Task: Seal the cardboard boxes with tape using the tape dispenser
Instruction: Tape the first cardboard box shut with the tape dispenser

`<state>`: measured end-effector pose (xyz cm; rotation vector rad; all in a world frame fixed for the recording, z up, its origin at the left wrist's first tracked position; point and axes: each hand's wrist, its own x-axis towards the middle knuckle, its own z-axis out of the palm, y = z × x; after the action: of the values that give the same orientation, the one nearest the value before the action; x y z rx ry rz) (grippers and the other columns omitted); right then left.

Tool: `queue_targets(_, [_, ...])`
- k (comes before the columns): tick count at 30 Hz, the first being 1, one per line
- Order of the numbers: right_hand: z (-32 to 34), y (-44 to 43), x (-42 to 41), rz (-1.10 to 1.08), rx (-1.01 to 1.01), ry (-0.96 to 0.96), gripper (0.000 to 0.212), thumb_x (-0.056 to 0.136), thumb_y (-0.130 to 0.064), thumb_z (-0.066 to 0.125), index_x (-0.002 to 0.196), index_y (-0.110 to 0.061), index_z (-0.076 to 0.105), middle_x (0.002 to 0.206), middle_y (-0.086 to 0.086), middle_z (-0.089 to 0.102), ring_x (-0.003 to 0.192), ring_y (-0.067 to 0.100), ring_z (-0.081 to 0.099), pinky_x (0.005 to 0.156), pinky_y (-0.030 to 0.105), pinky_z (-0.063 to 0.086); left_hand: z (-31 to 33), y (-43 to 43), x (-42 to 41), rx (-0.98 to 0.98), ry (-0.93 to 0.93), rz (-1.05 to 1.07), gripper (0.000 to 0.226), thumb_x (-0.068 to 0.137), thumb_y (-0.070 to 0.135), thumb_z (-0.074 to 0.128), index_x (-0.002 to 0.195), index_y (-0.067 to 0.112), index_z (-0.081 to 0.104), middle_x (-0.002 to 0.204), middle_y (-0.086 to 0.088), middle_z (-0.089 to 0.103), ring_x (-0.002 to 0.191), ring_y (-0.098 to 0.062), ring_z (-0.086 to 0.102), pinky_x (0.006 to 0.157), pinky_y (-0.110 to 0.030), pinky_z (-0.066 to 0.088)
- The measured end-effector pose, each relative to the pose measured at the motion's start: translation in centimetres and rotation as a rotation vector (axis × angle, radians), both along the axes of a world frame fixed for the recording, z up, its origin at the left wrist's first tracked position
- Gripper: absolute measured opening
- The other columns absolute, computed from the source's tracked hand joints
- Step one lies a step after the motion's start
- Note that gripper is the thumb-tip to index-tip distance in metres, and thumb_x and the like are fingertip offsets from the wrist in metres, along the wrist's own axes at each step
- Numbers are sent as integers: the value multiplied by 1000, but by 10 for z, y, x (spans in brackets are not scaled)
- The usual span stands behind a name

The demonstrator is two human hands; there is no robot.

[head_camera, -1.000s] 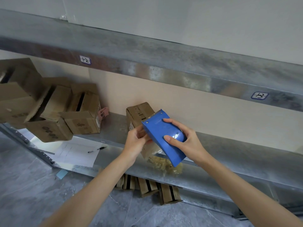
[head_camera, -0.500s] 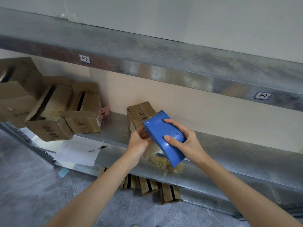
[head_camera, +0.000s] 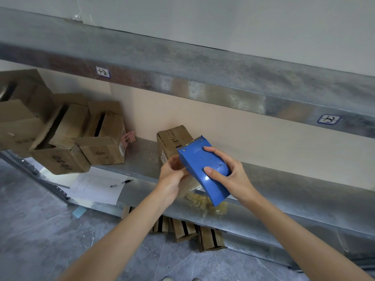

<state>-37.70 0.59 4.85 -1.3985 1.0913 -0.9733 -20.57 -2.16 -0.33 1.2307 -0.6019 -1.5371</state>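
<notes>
A small cardboard box [head_camera: 172, 138] stands on the metal shelf [head_camera: 284, 185] in the middle of the view. My right hand [head_camera: 229, 175] grips a blue tape dispenser [head_camera: 203, 169], its toothed blade pointing up against the box's near side. My left hand [head_camera: 172, 175] is curled at the dispenser's left edge, in front of the box; its fingertips are hidden, and a strip of clear tape seems to run under them. Several open, unsealed boxes [head_camera: 97, 138] are piled at the left end of the shelf.
An upper shelf beam [head_camera: 182, 78] with number labels overhangs the work spot. A sheet of paper [head_camera: 95, 187] and a pen [head_camera: 121, 182] lie on the shelf's front left. More boxes [head_camera: 190, 230] sit on the grey floor under the shelf.
Both hands and the dispenser stay almost in place. My left hand has shifted slightly along the dispenser's left edge. The view has barely drifted.
</notes>
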Motion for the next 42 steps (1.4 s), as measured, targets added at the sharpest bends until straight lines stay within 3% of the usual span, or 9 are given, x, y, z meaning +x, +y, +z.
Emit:
queue_targets(10, [-3, -1, -3, -14, 14, -8, 45, 86, -23, 72, 129, -34, 62, 117, -21, 63, 92, 13, 67, 71, 26, 56, 5, -2, 0, -5, -39, -92, 31, 87, -3, 69, 111, 17, 67, 110, -4, 73, 110, -23, 67, 98, -43, 54])
queue_targets(16, [1, -1, -2, -4, 7, -10, 46, 86, -22, 72, 129, -33, 61, 116, -24, 63, 93, 10, 67, 72, 24, 55, 11, -4, 1, -19, 2, -102, 29, 87, -9, 66, 100, 17, 68, 90, 3, 76, 91, -17, 70, 82, -32, 58])
queue_targets(20, [3, -1, -2, 3, -10, 2, 46, 86, -20, 71, 129, -31, 61, 114, -26, 63, 93, 9, 67, 71, 24, 55, 11, -4, 1, -14, -10, -102, 30, 88, -10, 64, 97, 19, 67, 81, 8, 76, 85, -13, 70, 80, -32, 57])
queue_targets(26, [4, -1, -2, 1, -9, 3, 45, 87, -19, 71, 130, -30, 60, 114, -27, 63, 92, 8, 67, 71, 24, 55, 11, -2, -1, -44, -79, -84, 31, 87, -5, 68, 100, 23, 68, 94, 7, 75, 93, -12, 70, 85, -33, 57])
queue_targets(31, [1, 0, -3, -9, -3, -1, 46, 85, -23, 72, 129, -31, 61, 115, -24, 63, 93, 11, 67, 71, 24, 55, 9, 4, -4, -90, -137, -57, 28, 90, 0, 68, 106, 24, 67, 88, 15, 75, 82, 0, 71, 65, -18, 55])
queue_targets(36, [-1, 2, -4, -14, 13, -21, 46, 85, -24, 72, 129, -33, 61, 117, -21, 64, 93, 12, 67, 72, 25, 55, 8, 9, -9, -127, -151, -40, 28, 94, 3, 64, 116, 19, 67, 98, 10, 75, 89, -3, 71, 67, -18, 54])
queue_targets(42, [-2, 3, -5, -17, 16, -28, 46, 84, -27, 72, 128, -37, 62, 119, -18, 64, 96, 16, 67, 75, 28, 56, 11, 12, -9, -136, -120, -54, 31, 90, 1, 69, 113, 21, 67, 94, 12, 76, 87, -2, 71, 65, -16, 54])
